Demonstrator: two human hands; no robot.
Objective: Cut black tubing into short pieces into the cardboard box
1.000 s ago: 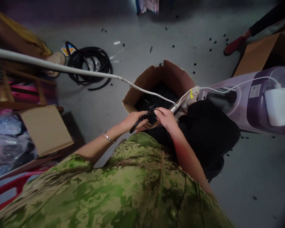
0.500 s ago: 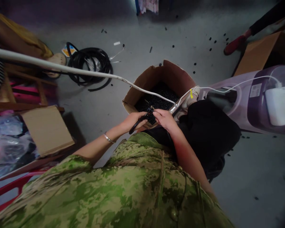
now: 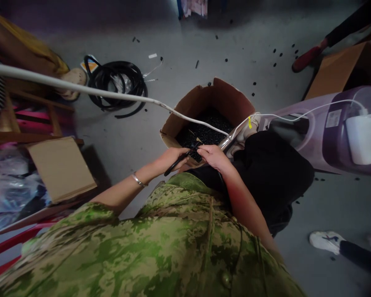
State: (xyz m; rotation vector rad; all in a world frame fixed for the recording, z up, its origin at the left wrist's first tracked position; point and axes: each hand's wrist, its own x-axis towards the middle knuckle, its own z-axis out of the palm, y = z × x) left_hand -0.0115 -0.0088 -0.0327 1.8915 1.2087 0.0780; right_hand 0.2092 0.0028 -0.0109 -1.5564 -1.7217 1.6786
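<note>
My left hand (image 3: 175,158) is closed around a black-handled cutting tool (image 3: 175,163), which looks like cutters; its dark jaws are hard to make out. My right hand (image 3: 214,156) pinches a thin black strip close to the jaws, and more of a dark ribbed strip (image 3: 220,178) shows below the wrist. Both hands are over the near rim of an open cardboard box (image 3: 235,97). Inside the box lies a heap of small black pieces (image 3: 214,121).
A white cable (image 3: 117,95) crosses above the box. To the left are a coil of black tubing (image 3: 139,82) and a cardboard flap (image 3: 62,169). On the right stand a purple-and-white appliance (image 3: 320,119) and a white adapter (image 3: 363,138). Another person's shoe (image 3: 326,241) is at lower right.
The tool's handles, spread apart before, are now squeezed together in my left hand. My right hand has barely moved. At lower right, another person's white shoe and dark leg have come further into view.
</note>
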